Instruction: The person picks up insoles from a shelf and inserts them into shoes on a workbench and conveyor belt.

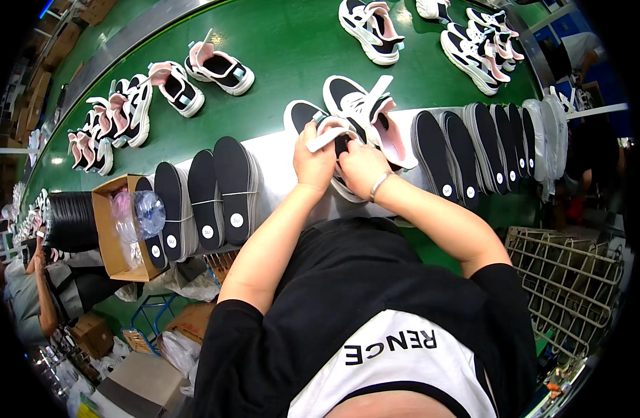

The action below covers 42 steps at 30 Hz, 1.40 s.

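The shoe [304, 114] is right in front of the person, over the shiny strip [272, 148] at the edge of the green table [292, 45], with its toe pointing away. In the head view, the only one, the left hand [314, 160] is curled on the shoe near its opening, and the fingers look wrapped around its side. The right hand [362, 167] is bent over the opening. Its fingertips are hidden there, so I cannot tell if they pinch something or just push. I think this shoe is only part done, because both hands are busy in it. Its mate [355, 97] sits just beside it on the right, with its tongue up and its pink inside showing. I cannot tell if that one is done. More shoes stand on the left [128, 111] and on the right [469, 59], many of them gaping wide, and I cannot tell which are finished. There looks to be plenty left: black insoles stand in piles on the left [235, 182] and on the right [456, 157]. Some left piles have a thin band around them, so I guess those have not been used yet.
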Each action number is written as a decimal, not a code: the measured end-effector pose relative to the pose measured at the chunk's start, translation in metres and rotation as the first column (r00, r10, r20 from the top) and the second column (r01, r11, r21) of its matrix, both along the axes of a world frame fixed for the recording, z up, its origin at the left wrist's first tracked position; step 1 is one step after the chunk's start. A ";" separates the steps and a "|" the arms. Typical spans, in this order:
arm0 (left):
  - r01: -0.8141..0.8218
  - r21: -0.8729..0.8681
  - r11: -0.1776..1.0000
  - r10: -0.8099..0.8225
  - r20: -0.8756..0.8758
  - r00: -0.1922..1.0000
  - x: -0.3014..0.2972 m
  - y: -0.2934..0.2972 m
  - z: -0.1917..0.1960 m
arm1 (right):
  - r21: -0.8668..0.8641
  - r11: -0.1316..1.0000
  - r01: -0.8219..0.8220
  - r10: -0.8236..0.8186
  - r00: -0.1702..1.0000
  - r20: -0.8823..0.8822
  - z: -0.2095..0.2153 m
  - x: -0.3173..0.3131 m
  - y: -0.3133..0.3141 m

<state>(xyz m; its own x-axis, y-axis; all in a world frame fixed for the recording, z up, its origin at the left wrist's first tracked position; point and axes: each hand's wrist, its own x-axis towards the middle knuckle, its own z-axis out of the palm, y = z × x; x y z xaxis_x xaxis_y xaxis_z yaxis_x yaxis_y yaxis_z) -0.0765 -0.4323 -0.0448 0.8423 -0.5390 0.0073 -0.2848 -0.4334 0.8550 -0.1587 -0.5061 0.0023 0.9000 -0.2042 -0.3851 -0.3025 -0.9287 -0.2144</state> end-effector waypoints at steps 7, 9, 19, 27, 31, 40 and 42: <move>-0.038 0.051 0.998 0.037 0.037 0.999 -0.005 -0.004 -0.012 | -0.169 0.984 -0.050 0.087 0.972 0.217 0.028 -0.050 -0.003; -0.025 0.071 0.997 0.025 0.000 1.000 -0.005 -0.002 -0.011 | -0.167 0.984 -0.054 0.060 0.998 0.031 0.036 -0.052 -0.007; 0.072 -0.228 0.971 -0.116 -0.186 0.976 -0.006 0.005 -0.013 | -0.133 0.974 -0.184 0.188 0.982 0.017 -0.019 -0.007 -0.005; 0.090 -0.278 0.956 -0.150 -0.201 0.968 -0.008 0.015 -0.009 | 0.096 0.985 -0.141 0.151 0.983 -0.103 -0.030 0.011 -0.015; 0.094 -0.305 0.948 -0.148 -0.159 0.976 -0.012 0.012 -0.019 | 0.073 0.988 -0.135 0.144 0.979 -0.145 -0.025 0.007 -0.014; 0.104 -0.280 0.954 -0.149 -0.145 0.978 -0.012 0.009 -0.020 | 0.099 0.896 -0.433 0.412 0.727 -0.549 -0.006 0.034 -0.014; 0.116 -0.260 0.959 -0.146 -0.098 0.984 -0.014 0.008 -0.021 | -0.001 0.979 -0.202 0.189 0.918 -0.350 -0.024 0.026 -0.012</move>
